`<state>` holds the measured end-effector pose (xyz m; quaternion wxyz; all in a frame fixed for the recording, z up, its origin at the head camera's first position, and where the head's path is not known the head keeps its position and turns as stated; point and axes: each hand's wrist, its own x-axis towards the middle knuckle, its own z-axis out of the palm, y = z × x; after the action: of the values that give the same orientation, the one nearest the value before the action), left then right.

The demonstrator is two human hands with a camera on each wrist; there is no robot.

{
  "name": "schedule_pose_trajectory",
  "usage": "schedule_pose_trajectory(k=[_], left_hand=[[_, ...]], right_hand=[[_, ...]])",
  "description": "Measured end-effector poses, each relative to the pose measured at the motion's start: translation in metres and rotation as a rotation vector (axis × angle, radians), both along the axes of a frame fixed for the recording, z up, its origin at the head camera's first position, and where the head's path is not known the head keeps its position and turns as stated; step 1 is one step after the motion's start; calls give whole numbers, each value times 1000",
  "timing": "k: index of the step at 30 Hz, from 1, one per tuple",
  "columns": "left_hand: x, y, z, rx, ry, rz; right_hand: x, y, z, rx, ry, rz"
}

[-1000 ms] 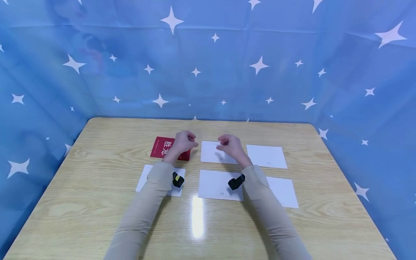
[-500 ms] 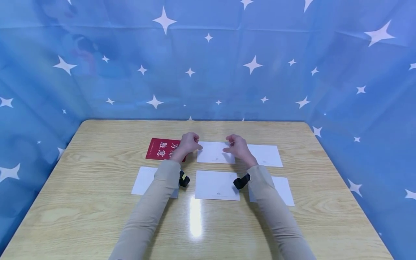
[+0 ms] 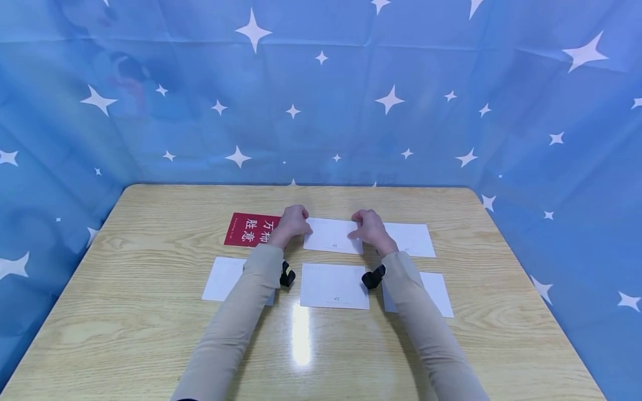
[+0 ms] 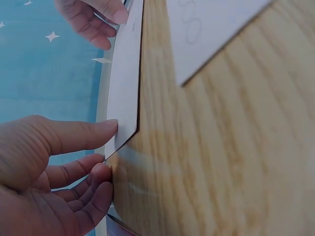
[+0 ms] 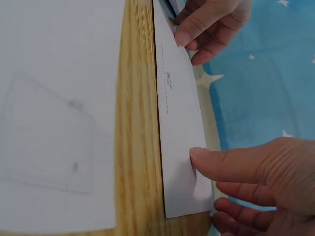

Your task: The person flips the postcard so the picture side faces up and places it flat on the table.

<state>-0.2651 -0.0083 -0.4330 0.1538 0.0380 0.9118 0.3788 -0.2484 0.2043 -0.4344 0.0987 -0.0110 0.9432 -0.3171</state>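
Observation:
In the head view a white card [image 3: 331,235] with a small print along its near edge lies in the middle of the back row. At its left end is my left hand [image 3: 293,223], and my right hand [image 3: 372,229] is at its right end. The left wrist view shows that hand's thumb [image 4: 93,135] on the card's face, with the fingers curled at its far edge. Likewise, the right wrist view has the right thumb [image 5: 231,162] on the white face and the fingers behind the edge, pinching it.
Left of the hands lies a red card [image 3: 241,229] with white characters, partly covered by the left hand. Other white cards lie at front left [image 3: 220,278], front middle [image 3: 333,287], front right [image 3: 436,292] and back right [image 3: 416,240]. A starry blue cloth [image 3: 321,128] hangs behind the table.
My left hand has moved right, off the red card to the white card's left end. My right hand has shifted right to its other end, and both now pinch it.

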Motion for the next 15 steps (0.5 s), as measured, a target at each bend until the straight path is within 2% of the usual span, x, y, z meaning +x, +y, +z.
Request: schedule_pose_trajectory(k=[6,15], left_hand=[[-2,0,-1,-22,1,-13],[-2,1,0,-38,-3,-18]], right_hand=[[-6,1,2,27,-58,0],[-11,1,5,77,-88,21]])
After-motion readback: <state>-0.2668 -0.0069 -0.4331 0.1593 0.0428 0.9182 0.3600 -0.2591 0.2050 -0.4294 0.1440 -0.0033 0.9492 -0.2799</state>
